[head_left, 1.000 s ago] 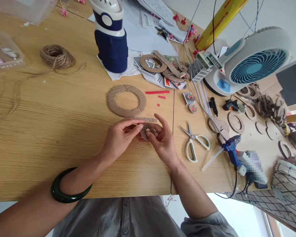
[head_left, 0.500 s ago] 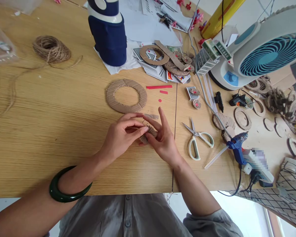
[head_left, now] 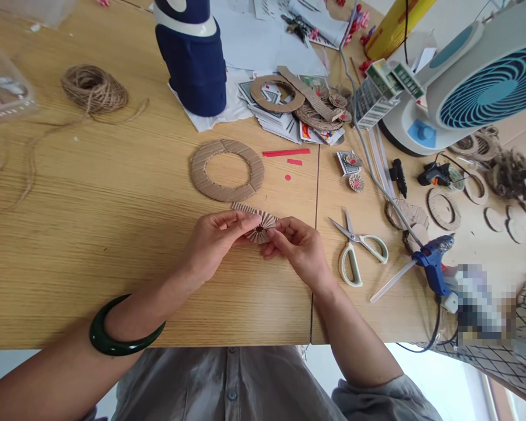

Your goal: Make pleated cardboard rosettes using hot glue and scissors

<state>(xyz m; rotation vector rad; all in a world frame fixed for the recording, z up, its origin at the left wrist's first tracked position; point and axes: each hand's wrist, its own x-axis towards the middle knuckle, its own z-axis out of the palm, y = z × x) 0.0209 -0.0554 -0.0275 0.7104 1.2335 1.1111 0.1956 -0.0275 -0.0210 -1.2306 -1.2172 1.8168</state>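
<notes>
Left hand (head_left: 216, 242): thumb and fingers pinched on the left edge of the rosette (head_left: 261, 228), a pleated cardboard round with a dark centre. Right hand (head_left: 301, 248): fingers curled, thumb and fingers closed on its right edge. Rosette sits between the two hands, near the table's front edge, pleats fanning outward.

Ridged strip (head_left: 243, 207) just beyond the fingers, partly hidden by them. Cardboard ring (head_left: 202, 169) flat on the table (head_left: 135, 234), beyond the strip. To its right, red strip (head_left: 286, 152), a shorter red piece (head_left: 294, 162) and red dot (head_left: 288, 178). Scissors (head_left: 354, 238) right of the right hand, blades apart. Glue gun (head_left: 433, 263) farther right. Twine (head_left: 93, 89) coiled at far left.
</notes>
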